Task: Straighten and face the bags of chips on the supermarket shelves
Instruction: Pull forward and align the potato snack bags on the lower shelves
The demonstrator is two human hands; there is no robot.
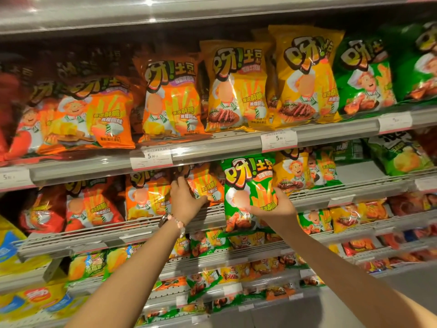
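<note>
Shelving (212,143) fills the view, several tiers deep, each front rail carrying white price tags (279,139). Top stocked tier: a row of chip bags standing upright and facing out, running dark red at far left, then orange bags (170,100), yellow bags (305,76), and green bags (365,74) at right. Tier below: red bags (92,204) at left, an orange bag (144,197) beside them, yellow and green bags further right, a gap of bare shelf beyond those. Lower tiers hold smaller mixed bags, blurred toward the bottom; blue-and-yellow bags (14,247) sit at the far left edge. Green chip bag (248,192): upright, label facing out, held in front of the second tier's rail, off the shelf surface as far as the angle shows. Right hand (276,204) grasps this bag at its lower right edge, thumb across the front, fingers behind. Tilted orange bag (205,185): on the second tier, just left of the green bag, leaning, top tucked under the rail above. Left hand (186,197) holds it, fingers closed around its left side and lower edge. A beaded bracelet (176,222) circles the left wrist.
</note>
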